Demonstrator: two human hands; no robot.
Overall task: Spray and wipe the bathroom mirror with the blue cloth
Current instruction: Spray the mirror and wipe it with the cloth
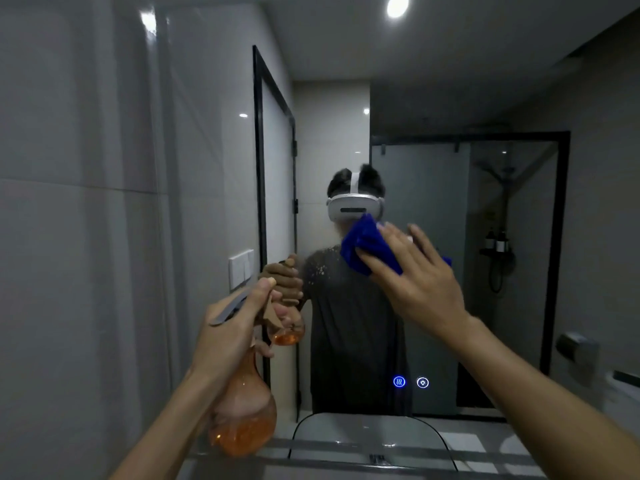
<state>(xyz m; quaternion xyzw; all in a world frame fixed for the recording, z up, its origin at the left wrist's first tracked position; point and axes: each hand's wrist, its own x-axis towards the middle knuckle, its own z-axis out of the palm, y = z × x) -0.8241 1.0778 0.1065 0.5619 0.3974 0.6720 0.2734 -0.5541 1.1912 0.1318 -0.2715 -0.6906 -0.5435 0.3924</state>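
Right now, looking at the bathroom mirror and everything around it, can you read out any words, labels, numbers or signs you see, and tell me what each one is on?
No words or numbers can be read anywhere.
Mirror: two lit blue round signs, no text: a wavy-lines icon and a light-bulb icon.
Spray bottle: no label shows.
Reflected shower bottles: too small and dark to read.

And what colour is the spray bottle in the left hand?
Translucent orange spray bottle, seen best in the head view.
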